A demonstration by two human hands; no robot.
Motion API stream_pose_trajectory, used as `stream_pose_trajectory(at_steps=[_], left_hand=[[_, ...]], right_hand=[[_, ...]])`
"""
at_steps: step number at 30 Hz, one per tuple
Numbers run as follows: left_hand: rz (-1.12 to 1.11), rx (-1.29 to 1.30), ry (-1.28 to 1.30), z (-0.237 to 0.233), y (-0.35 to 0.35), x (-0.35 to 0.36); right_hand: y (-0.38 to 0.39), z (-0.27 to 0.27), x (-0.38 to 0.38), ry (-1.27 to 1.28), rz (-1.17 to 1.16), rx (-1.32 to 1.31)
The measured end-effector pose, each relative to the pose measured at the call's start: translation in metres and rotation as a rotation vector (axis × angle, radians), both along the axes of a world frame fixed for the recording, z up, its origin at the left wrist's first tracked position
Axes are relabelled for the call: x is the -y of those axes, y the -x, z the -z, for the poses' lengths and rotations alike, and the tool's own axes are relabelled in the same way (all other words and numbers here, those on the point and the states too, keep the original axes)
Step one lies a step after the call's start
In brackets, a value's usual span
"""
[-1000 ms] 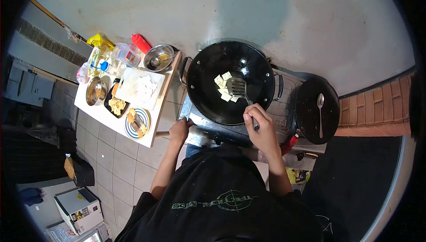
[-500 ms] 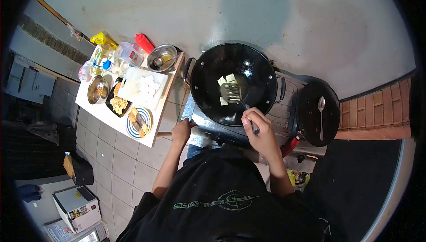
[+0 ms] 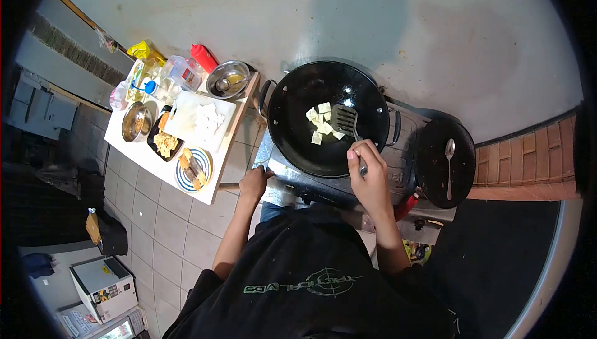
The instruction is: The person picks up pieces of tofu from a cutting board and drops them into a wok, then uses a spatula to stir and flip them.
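Currently right hand [image 3: 371, 180] grips spatula [image 3: 344, 117] beside tofu cubes [image 3: 320, 124]; left hand [image 3: 254, 183] flat on stove [image 3: 292, 180] edge.

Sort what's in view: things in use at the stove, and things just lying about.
In use: wok, spatula in right hand, white cubes, stove touched by left hand.
Lying about: spoon, red bottle, steel bowl, cutting board, striped plate.

Cubes [image 3: 322, 122] in the wok [image 3: 297, 143], table [image 3: 219, 172] left of it, spoon [image 3: 448, 165] on the lid [image 3: 433, 180] right
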State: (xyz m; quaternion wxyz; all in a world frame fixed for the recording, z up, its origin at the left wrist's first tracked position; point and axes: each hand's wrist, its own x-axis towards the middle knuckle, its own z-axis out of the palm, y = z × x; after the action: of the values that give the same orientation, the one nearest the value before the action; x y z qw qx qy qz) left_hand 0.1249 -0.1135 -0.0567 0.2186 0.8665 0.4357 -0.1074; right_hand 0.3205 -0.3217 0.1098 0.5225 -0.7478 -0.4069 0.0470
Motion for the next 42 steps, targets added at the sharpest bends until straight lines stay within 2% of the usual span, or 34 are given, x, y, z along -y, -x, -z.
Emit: stream_pose_trajectory(at_steps=[11, 15, 17, 23, 26, 42], left_hand=[[-0.014, 0.053, -0.039, 0.01, 0.004, 0.002], [-0.024, 0.067, -0.04, 0.01, 0.003, 0.002], [-0.051, -0.003, 0.049, 0.004, 0.001, 0.001], [-0.018, -0.014, -0.005, 0.009, 0.002, 0.001], [-0.045, -0.027, 0.056, 0.007, 0.001, -0.002], [-0.033, 0.02, 0.009, 0.006, 0.003, 0.002]], right_hand=[[-0.015, 0.018, -0.038, -0.032, 0.09, -0.022], [-0.017, 0.019, -0.041, -0.062, 0.07, -0.03], [-0.017, 0.015, -0.041, -0.035, 0.064, -0.093], [-0.015, 0.014, -0.036, -0.108, -0.003, -0.201], [-0.013, 0.009, -0.031, -0.08, -0.043, -0.183], [-0.006, 0.007, -0.024, -0.046, -0.054, -0.059]])
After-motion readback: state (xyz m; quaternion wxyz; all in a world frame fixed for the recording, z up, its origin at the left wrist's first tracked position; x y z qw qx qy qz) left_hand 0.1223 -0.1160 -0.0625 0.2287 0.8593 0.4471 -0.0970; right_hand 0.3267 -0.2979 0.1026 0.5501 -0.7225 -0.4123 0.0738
